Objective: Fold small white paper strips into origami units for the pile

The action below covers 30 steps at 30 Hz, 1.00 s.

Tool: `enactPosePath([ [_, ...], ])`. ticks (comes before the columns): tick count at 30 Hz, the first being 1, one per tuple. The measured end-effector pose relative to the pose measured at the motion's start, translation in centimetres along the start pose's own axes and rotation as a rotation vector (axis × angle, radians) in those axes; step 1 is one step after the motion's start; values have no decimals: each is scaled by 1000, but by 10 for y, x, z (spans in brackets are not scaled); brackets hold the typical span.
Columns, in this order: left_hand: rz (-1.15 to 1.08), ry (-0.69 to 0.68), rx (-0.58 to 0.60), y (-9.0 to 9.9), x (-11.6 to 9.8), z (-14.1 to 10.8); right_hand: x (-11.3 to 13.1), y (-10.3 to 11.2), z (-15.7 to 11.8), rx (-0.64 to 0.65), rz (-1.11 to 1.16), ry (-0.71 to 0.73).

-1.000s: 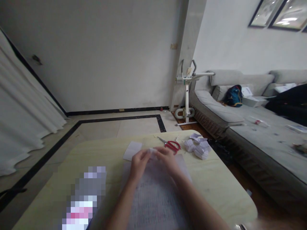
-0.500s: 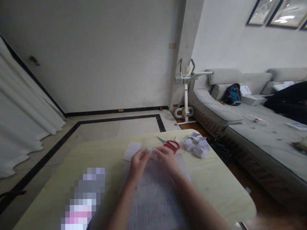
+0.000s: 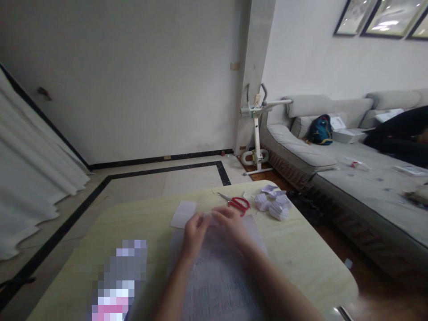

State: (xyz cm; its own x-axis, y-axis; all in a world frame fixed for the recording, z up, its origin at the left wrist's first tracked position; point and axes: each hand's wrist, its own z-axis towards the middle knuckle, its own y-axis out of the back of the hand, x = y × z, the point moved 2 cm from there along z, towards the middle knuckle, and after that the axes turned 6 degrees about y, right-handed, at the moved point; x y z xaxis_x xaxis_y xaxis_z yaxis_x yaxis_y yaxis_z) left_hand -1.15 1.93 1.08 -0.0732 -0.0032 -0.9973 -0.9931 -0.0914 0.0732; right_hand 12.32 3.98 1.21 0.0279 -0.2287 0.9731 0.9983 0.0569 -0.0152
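My left hand [image 3: 195, 231] and my right hand [image 3: 230, 223] meet above the far end of a large printed sheet [image 3: 214, 285]. Between their fingertips is a small piece of white paper [image 3: 207, 215], mostly hidden and blurred. Both hands are closed on it in a pinch. A blank white slip of paper [image 3: 183, 214] lies just beyond my left hand. Past my right hand rest red-handled scissors [image 3: 239, 204], their blades pointing to the left. Several folded paper pieces [image 3: 279, 207] are heaped to the right of the scissors.
The pale wooden table [image 3: 307, 254] has rounded corners. A blurred-out patch [image 3: 117, 276] covers something at its left. A grey sofa [image 3: 368, 196] stands to the right, holding a blue backpack [image 3: 321, 129] and a person in dark clothes [image 3: 401, 136]. White exercise equipment [image 3: 257, 133] stands behind.
The view has shifted slightly. My hands stay together over the printed sheet, the small paper still between the fingertips and a little lower in the picture.
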Motion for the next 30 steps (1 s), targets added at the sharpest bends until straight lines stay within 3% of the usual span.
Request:
enactPosePath([
  [6,-71,97,125,0,-1,1,-1,2,1,10,40,-6],
  [15,-213,165,143,-3,-1,1,0,2,0,27,57,-15],
  [20,-209,171,108,-4,-2,0,-1,2,1,36,29,-30],
  [30,-196,151,150,-2,2,3,-1,3,1,63,48,-14],
])
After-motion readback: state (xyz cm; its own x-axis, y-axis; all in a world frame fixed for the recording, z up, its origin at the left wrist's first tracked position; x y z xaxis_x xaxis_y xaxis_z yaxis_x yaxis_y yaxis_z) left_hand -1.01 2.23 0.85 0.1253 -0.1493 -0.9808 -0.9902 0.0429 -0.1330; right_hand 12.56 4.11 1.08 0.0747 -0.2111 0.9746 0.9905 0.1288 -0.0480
